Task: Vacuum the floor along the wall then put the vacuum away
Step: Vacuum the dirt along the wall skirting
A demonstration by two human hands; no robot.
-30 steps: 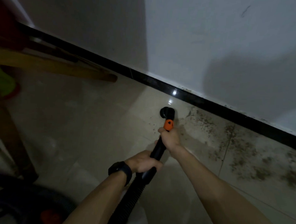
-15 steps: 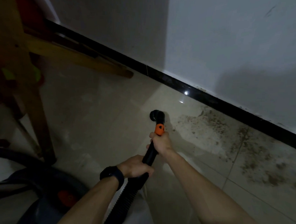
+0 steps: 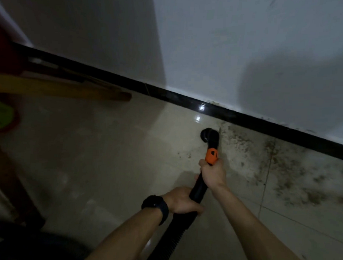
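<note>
Beige tiled floor [image 3: 107, 156] is mid-vacuuming (brown dirt [image 3: 293, 184] lies rightward): your left hand [image 3: 180, 201] and right hand [image 3: 213, 175] grip the black vacuum wand [image 3: 198, 189]; steer it there.

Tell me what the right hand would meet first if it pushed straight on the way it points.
The right hand points along the vacuum wand toward the wall. Pushed on, its nozzle would likely reach the black baseboard first; bare tile lies between, though depth is unclear.
</note>
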